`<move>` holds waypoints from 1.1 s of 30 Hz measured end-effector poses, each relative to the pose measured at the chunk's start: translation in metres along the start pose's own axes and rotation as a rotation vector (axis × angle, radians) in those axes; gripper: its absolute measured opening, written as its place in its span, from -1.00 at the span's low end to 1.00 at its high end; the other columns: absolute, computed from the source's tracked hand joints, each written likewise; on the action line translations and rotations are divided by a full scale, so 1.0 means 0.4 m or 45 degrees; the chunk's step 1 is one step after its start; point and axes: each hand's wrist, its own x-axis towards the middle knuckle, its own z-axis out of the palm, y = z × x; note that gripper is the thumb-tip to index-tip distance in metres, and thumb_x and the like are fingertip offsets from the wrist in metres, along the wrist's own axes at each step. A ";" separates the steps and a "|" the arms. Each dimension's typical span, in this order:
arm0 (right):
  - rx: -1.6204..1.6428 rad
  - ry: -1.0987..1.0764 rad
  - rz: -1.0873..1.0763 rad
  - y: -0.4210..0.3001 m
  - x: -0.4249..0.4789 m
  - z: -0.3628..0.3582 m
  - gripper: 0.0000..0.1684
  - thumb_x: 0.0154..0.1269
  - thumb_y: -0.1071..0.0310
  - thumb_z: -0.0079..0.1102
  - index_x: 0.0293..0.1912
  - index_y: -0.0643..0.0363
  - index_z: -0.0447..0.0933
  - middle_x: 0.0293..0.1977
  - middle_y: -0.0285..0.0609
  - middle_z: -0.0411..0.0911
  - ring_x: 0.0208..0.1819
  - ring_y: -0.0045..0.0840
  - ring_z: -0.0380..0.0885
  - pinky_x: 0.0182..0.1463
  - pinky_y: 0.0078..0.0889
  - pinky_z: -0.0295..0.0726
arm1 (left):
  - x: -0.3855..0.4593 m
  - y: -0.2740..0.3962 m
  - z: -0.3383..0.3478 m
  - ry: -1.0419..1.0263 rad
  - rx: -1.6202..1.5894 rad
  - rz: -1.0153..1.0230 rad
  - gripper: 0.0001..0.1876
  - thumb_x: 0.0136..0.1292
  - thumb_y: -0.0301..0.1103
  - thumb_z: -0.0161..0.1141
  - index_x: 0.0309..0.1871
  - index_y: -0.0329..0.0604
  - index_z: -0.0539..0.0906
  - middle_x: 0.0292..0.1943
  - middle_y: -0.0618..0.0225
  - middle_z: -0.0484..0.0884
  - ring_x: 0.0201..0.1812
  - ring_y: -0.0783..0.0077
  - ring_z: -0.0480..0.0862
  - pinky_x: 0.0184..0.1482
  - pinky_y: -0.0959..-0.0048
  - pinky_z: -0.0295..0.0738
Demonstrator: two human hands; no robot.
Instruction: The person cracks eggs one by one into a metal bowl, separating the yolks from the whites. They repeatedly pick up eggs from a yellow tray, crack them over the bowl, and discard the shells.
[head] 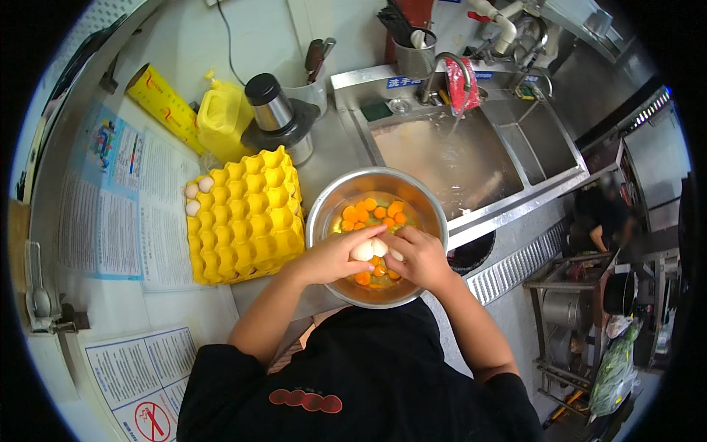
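A large steel bowl (377, 172) in front of me holds several orange egg yolks (353, 214) in clear egg white. Over its near half, my left hand (331, 255) has eggs or eggshells (363, 250) between thumb and fingers. My right hand (418, 258) meets it from the other side, with a pale piece of eggshell (396, 254) at its fingertips. Which pieces are whole and which are broken is hard to tell. To the left of the bowl, a yellow egg tray (243, 221) has a few eggs (193, 208) at its far left corner.
A steel sink (447, 160) with cloudy water and a faucet (459, 61) stands right of the bowl. Behind the tray are a food chopper (270, 105), a yellow pump jug (222, 119) and a yellow box (165, 108). Another person (602, 212) is by the racks at far right.
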 end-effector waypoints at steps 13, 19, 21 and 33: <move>0.525 -0.066 0.347 0.051 -0.094 -0.061 -0.24 0.30 0.10 0.35 0.43 -0.02 0.34 0.03 0.02 0.63 -0.07 -0.04 0.67 -0.02 -0.12 0.67 | -0.011 -0.097 0.013 0.686 -0.848 -0.172 -0.45 0.42 -0.51 0.20 0.44 -0.17 0.35 0.16 0.19 0.56 0.13 0.29 0.69 0.14 0.33 0.66; 0.408 -0.072 0.857 0.202 -0.421 -0.131 -0.40 0.32 0.04 0.33 0.25 0.10 0.51 0.05 0.04 0.62 0.03 -0.05 0.64 0.06 -0.12 0.64 | 0.083 -0.050 0.086 0.860 -0.529 -0.236 -0.52 0.46 -0.42 0.18 0.41 -0.15 0.40 0.14 0.24 0.59 0.11 0.34 0.66 0.15 0.40 0.60; 0.312 -0.054 1.026 0.253 -0.580 -0.133 -0.40 0.31 0.01 0.33 0.20 0.15 0.54 0.05 0.05 0.63 0.03 -0.02 0.64 0.08 -0.08 0.62 | 0.167 0.008 0.197 0.616 -0.193 -0.139 -0.52 0.46 -0.40 0.20 0.40 -0.15 0.42 0.16 0.26 0.58 0.10 0.37 0.65 0.16 0.43 0.56; 0.217 -0.242 1.825 0.367 -1.217 -0.088 -0.46 0.27 -0.04 0.34 0.06 0.16 0.61 -0.23 0.08 0.71 -0.14 -0.11 0.70 -0.02 -0.13 0.63 | 0.733 -0.059 0.766 -0.120 1.240 0.007 -0.12 0.26 0.12 0.33 0.58 0.14 0.20 0.60 -0.07 -0.04 0.57 -0.28 0.05 0.47 -0.10 0.22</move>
